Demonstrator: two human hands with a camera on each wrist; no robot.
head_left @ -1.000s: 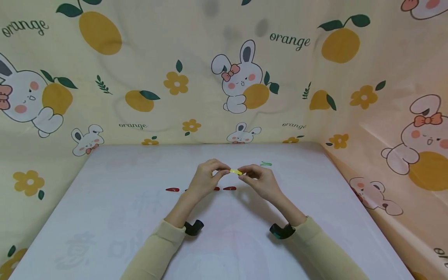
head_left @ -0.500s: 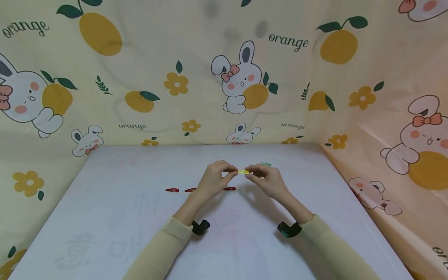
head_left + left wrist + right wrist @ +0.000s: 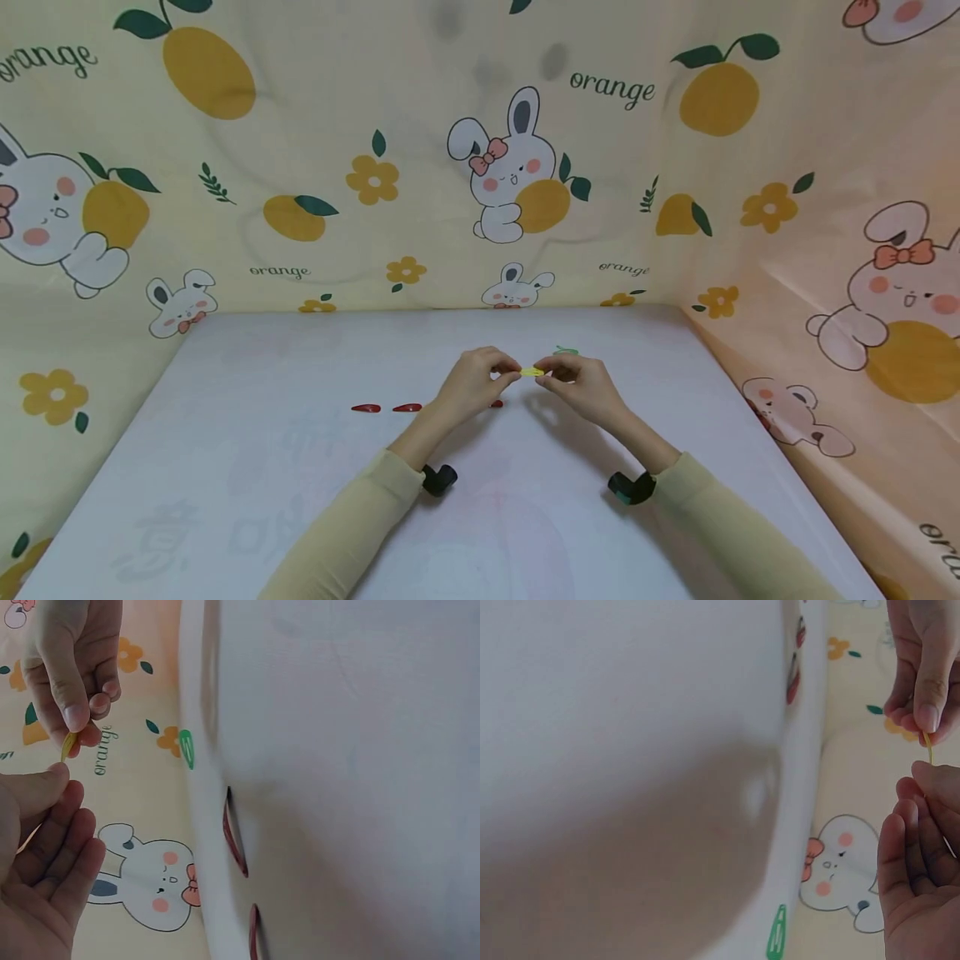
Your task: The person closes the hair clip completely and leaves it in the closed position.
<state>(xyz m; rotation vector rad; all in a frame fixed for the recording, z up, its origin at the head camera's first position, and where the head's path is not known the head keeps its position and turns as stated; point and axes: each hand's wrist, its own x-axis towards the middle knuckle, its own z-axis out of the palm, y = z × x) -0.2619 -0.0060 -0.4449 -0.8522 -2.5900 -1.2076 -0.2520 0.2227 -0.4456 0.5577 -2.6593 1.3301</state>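
Observation:
Between my two hands, raised over the back part of the table, is a small yellow snap hair clip (image 3: 532, 372). My left hand (image 3: 476, 383) pinches one end between thumb and index finger. At the other end, the thumb and index finger of my right hand (image 3: 585, 387) pinch it too. Seen edge-on in the right wrist view, the yellow clip (image 3: 929, 748) looks thin, and fingertips hide its ends. A green snap hair clip (image 3: 187, 749) lies on the table behind my right hand. Red hair clips (image 3: 407, 407) lie in a row, partly covered by my left hand and wrist.
The white table (image 3: 510, 517) carries faint mirrored lettering at its left. A patterned cloth (image 3: 420, 167) with rabbits and oranges hangs behind and along the sides. Dark wrist cameras (image 3: 440, 480) sit at both cuffs.
Both hands have shifted to the right together, still pinching the yellow hair clip. More of the red row's left part now shows, while its right end is more covered.

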